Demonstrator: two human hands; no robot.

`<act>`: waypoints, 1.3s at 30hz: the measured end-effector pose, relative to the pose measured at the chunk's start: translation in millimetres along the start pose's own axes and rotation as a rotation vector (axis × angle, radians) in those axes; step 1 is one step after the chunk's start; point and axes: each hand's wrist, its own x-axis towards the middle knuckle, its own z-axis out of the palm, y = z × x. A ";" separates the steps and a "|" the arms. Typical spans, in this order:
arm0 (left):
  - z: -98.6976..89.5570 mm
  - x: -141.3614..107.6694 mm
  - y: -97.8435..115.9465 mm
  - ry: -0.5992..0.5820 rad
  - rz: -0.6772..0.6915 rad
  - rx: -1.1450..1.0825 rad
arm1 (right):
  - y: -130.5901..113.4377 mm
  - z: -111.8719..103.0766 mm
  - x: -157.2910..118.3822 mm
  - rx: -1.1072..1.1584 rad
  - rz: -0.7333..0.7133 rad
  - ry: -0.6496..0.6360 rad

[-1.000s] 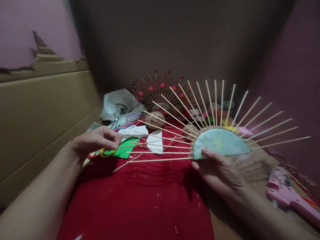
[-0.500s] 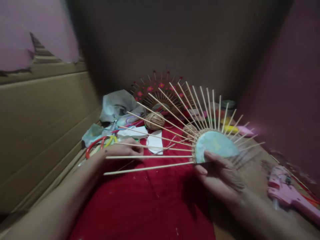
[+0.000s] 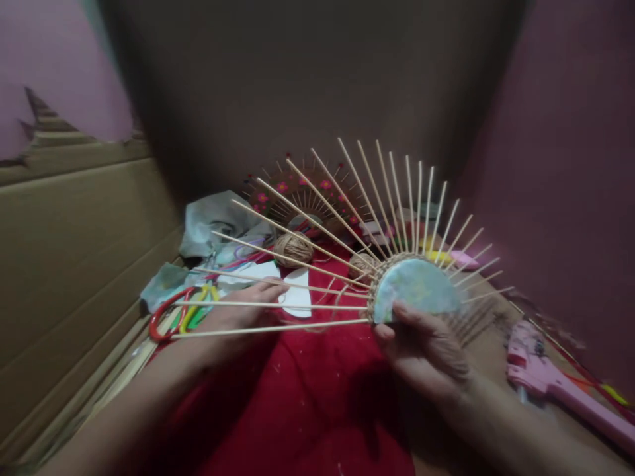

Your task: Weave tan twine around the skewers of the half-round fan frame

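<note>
A half-round base (image 3: 417, 291) in pale blue-green, edged with woven twine, has many thin sticks fanning out from it. My right hand (image 3: 426, 344) grips its lower edge, thumb on the front face. Behind the leftmost sticks is my left hand (image 3: 253, 307), its fingers partly covered by them and pointing toward a white paper piece (image 3: 297, 293). Whether it holds anything is unclear. Two twine balls lie beyond, one at the left (image 3: 294, 249) and one nearer the base (image 3: 363, 264).
Red-handled scissors (image 3: 157, 317) lie left, beside a cardboard wall (image 3: 74, 244). A pink glue gun (image 3: 550, 383) rests at the right. A flowered fan (image 3: 307, 182) stands at the back. Red cloth (image 3: 297, 410) covers the middle.
The view has shifted, moving most background things leftward. The stick fan looks larger, its left sticks reaching farther left across my left forearm. My right hand keeps its hold.
</note>
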 end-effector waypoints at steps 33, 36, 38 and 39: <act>61.9 -10.4 33.4 -0.034 -0.234 -0.804 | 13.8 -6.2 -0.3 -0.027 0.078 -0.047; 70.7 -13.1 33.7 -0.002 -0.170 -0.496 | 15.8 -5.8 -1.7 -0.045 0.107 -0.070; 75.6 -15.1 31.2 -0.008 -0.027 -0.284 | 17.4 -5.3 -2.4 -0.064 0.115 -0.087; 77.2 -16.1 29.5 -0.016 0.043 -0.192 | 18.1 -4.9 -2.5 -0.069 0.112 -0.092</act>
